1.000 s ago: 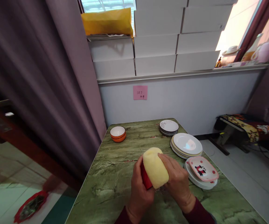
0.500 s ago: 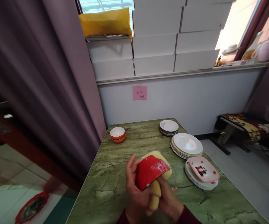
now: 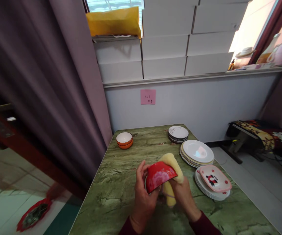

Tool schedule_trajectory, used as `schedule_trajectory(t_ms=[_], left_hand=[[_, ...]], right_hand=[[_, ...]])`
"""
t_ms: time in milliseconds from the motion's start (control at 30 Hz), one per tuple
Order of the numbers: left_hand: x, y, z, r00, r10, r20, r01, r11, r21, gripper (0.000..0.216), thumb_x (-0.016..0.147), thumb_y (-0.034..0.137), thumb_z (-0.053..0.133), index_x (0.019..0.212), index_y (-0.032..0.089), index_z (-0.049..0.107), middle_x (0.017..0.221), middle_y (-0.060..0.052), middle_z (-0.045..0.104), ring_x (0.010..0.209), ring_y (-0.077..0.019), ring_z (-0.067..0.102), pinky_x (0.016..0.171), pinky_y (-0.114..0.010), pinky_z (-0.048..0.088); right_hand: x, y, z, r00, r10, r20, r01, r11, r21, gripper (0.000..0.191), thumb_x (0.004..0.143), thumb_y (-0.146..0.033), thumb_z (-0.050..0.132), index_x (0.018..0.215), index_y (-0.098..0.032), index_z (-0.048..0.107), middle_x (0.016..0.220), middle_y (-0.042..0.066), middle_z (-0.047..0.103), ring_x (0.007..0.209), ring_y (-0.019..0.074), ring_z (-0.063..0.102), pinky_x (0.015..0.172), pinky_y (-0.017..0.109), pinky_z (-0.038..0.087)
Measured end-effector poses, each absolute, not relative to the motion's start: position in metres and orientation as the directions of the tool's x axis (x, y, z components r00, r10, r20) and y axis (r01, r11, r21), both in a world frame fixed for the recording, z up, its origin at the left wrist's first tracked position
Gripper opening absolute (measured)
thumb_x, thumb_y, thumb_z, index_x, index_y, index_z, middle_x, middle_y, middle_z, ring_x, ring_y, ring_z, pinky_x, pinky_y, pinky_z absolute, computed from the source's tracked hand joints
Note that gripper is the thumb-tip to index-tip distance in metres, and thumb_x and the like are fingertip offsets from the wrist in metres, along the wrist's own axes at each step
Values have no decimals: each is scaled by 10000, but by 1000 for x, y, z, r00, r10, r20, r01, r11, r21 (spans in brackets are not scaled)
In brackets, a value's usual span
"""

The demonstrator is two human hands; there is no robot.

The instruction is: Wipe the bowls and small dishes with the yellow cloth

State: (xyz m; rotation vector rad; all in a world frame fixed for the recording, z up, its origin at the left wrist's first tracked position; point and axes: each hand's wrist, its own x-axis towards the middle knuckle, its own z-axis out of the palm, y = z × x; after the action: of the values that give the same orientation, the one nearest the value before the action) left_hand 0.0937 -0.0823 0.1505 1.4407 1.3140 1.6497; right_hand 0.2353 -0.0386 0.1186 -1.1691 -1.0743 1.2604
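Note:
A red bowl with a pale flower print (image 3: 159,178) is tilted on its side above the table, its outer wall facing me. My left hand (image 3: 143,189) is closed around its left side, thumb below and fingers behind. A pale yellow cloth (image 3: 173,164) drapes over the bowl's far right rim, and a loose end hangs below it. My right hand (image 3: 182,194) grips this cloth against the right side of the bowl; its fingertips are hidden behind bowl and cloth.
Two stacked orange bowls (image 3: 124,140) stand at the back left of the green table (image 3: 113,182). Along the right side are small patterned plates (image 3: 178,133), larger white plates (image 3: 198,151), and a pink-rimmed dish (image 3: 215,178) on more plates. A curtain (image 3: 82,81) hangs at left.
The bowl has turned slightly in my hands. My right hand and the cloth have shifted right, and the cloth now folds over the bowl's right rim.

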Motion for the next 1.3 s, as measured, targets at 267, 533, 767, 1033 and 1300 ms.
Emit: schedule_trajectory(t_ms=[267,533,767,1033,1300], left_hand=[[103,-85,146,-183,889,420,283,-361,889,884,685,89,729,1467,230,341,1401,-148,546,1268,-325,562,1089,-496,440],[104,-93,153,-292,837,463,247,-402,882,939,656,226,849,1467,247,377,1311,-132,614,1208,-329,604,1040,-457,486],[107,-95,158,-440,850,290,71,-289,955,841,681,351,834,1416,238,440,1226,-108,655,1098,-283,663,946,-390,540],[109,-94,165,-414,882,224,-60,-272,960,811,705,310,803,1419,249,423,1249,-119,670,1087,-314,687,915,-403,563],[99,-90,154,-278,900,337,88,-325,942,682,836,245,658,1455,236,373,1342,-142,604,1230,-308,606,1034,-462,495]], right_hand=[[263,-34,142,-189,696,693,642,622,-449,455,842,-197,567,1294,-166,602,1179,137,716,1043,291,677,893,386,522],[253,-43,153,-120,740,662,509,618,-599,396,810,-225,626,1204,-191,648,1111,119,733,986,271,694,851,354,534],[236,-32,136,5,994,112,-180,111,-977,441,574,-287,841,990,-192,730,962,71,768,869,291,695,811,380,560],[186,-83,105,-521,799,-301,-687,-602,-408,622,678,-547,814,1111,-117,697,1005,147,763,1008,318,705,880,414,551],[204,-58,105,-150,950,-275,-558,-311,-770,537,732,-454,780,1137,-123,659,992,120,761,874,286,727,751,357,575]])
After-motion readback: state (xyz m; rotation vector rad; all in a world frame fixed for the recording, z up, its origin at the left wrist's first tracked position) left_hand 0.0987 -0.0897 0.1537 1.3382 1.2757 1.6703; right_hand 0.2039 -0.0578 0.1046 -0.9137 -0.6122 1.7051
